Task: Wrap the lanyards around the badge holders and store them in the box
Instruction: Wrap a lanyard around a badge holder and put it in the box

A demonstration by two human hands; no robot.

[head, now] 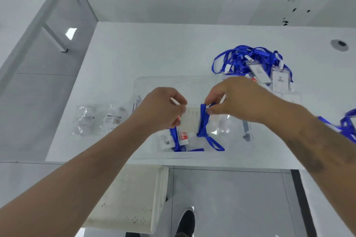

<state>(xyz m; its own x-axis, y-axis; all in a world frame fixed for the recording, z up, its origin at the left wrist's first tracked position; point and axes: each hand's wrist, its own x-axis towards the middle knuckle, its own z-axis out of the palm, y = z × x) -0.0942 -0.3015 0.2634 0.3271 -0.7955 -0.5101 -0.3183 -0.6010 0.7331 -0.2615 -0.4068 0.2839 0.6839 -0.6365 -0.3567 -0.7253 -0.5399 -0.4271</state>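
Observation:
My left hand [161, 109] grips the left end of a clear badge holder [191, 120] above the transparent box [146, 82]. A blue lanyard [203, 121] is wound round the holder's right part, and my right hand [231, 100] pinches that strap at the top. A loose loop of the lanyard hangs down toward the box's front. Inside the box lie wrapped badge holders [181, 138] with red labels and blue straps. A tangled pile of blue lanyards with badge holders [254, 63] sits on the white table at the back right.
A crumpled clear plastic bag [98, 119] lies left of the box. More blue lanyard [346, 125] shows at the right edge. A round grommet hole [340, 44] is at the table's far right. A white stool [131, 198] stands below the table's front edge.

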